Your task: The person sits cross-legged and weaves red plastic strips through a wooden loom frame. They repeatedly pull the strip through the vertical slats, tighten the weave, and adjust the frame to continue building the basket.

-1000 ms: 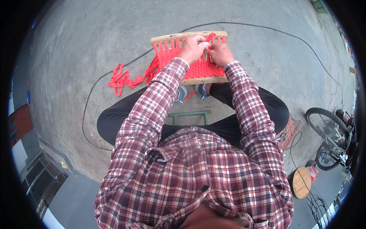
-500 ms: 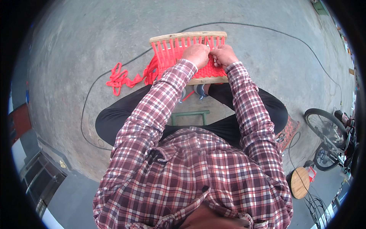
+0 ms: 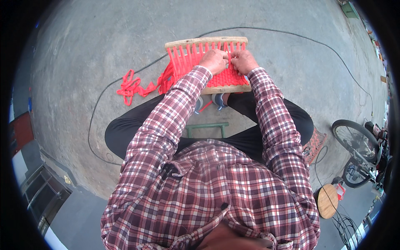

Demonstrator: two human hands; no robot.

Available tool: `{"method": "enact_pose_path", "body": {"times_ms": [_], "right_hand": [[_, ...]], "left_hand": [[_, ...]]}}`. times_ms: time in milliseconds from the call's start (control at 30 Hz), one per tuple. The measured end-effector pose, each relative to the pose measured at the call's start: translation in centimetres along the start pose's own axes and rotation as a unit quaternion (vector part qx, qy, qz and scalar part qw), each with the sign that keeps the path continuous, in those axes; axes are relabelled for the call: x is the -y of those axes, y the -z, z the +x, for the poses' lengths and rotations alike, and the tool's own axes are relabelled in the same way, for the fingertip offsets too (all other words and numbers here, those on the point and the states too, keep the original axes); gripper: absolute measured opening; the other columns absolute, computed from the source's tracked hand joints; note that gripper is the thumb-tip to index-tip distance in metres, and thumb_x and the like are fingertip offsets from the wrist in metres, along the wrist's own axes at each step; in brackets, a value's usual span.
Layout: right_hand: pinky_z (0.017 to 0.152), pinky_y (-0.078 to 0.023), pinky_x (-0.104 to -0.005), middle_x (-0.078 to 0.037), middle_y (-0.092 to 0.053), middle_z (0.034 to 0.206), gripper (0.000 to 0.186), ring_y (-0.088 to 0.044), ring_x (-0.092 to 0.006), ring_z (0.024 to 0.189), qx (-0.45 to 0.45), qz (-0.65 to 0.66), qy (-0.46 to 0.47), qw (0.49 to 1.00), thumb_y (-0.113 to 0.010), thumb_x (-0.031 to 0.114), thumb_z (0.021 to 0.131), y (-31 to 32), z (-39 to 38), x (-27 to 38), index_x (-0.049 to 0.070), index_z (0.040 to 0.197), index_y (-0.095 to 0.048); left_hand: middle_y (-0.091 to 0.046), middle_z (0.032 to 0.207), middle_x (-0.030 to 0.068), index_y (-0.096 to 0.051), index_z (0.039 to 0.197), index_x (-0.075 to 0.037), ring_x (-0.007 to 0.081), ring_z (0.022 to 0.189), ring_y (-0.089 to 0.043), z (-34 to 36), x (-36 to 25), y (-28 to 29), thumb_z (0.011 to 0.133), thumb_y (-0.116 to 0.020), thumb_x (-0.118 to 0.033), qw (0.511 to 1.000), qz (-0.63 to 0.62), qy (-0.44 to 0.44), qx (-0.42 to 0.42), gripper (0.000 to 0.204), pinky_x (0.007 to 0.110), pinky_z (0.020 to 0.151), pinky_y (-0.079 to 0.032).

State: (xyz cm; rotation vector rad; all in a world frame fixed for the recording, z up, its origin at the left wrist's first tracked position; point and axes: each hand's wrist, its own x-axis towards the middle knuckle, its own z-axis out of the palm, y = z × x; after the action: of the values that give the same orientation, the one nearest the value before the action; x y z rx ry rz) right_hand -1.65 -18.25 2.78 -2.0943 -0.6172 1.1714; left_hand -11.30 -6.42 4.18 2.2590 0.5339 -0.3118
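A small wooden frame, strung with red straps running between its far bar (image 3: 206, 42) and near bar (image 3: 227, 89), stands in front of my feet. Tight red weaving (image 3: 227, 79) fills the near right part, while the far side shows separate lengthwise straps (image 3: 182, 58). My left hand (image 3: 214, 61) is over the middle of the straps, its fingers closed on a red strap. Close on its right, my right hand (image 3: 245, 61) pinches at the red straps near the frame's right side. The fingertips of both hands are partly hidden.
Loose red strap (image 3: 135, 86) trails onto the concrete floor at the left. A dark cable (image 3: 266, 28) curves around the frame. Between my legs is a green metal bar (image 3: 206, 125). A bicycle (image 3: 356, 143), a round wooden board (image 3: 328, 201) and coiled wires (image 3: 345, 227) lie at the right.
The frame sits slightly nearer and tilts a little differently. My fingertips, close together before, are now slightly farther apart at the straps.
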Motion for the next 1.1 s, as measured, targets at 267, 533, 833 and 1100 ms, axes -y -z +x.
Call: {"method": "enact_pose_path", "body": {"times_ms": [267,533,833,1100], "right_hand": [[0.042,-0.045,-0.0260,-0.005,-0.056,0.061,0.018,-0.055,-0.0106,0.051,-0.218,0.085,-0.009,0.972,-0.057,0.009,0.077,1.5,0.1,0.0,-0.002,0.090,-0.063],[0.049,-0.048,-0.0296,-0.011,-0.063,0.076,0.024,-0.059,-0.0152,0.059,-0.126,0.246,0.012,0.961,-0.058,0.014,0.078,1.3,-0.9,0.5,-0.005,0.091,-0.064],[0.034,-0.039,-0.0281,-0.006,-0.053,0.053,0.022,-0.049,-0.0132,0.037,-0.053,0.056,-0.059,0.995,-0.061,0.018,0.082,0.4,0.1,0.7,-0.003,0.077,-0.061],[0.038,-0.040,-0.0285,-0.007,-0.054,0.058,0.020,-0.050,-0.0138,0.042,-0.040,0.286,-0.110,0.951,-0.061,0.014,0.078,0.5,0.3,-0.5,-0.004,0.070,-0.058]], "left_hand": [[-0.061,0.084,0.0161,-0.063,0.086,-0.003,0.0292,0.083,-0.060,0.0,-0.9,-0.3,0.080,-0.058,-0.016,0.980,-0.096,-0.033,-0.172,0.015,0.037,0.076,-0.047],[-0.061,0.070,0.0136,-0.061,0.079,0.001,0.0248,0.066,-0.060,1.3,-0.6,-0.8,0.081,-0.060,-0.022,0.985,-0.147,-0.002,-0.087,0.023,0.036,0.063,-0.047],[-0.062,0.077,0.0174,-0.063,0.084,-0.003,0.0293,0.074,-0.062,1.3,-0.4,-0.5,0.081,-0.058,-0.023,0.989,-0.095,-0.045,-0.102,0.021,0.039,0.067,-0.048],[-0.064,0.083,0.0152,-0.065,0.081,-0.006,0.0297,0.079,-0.061,0.8,-0.7,-0.7,0.076,-0.056,-0.012,0.996,0.013,-0.021,-0.083,0.012,0.038,0.071,-0.048]]}}
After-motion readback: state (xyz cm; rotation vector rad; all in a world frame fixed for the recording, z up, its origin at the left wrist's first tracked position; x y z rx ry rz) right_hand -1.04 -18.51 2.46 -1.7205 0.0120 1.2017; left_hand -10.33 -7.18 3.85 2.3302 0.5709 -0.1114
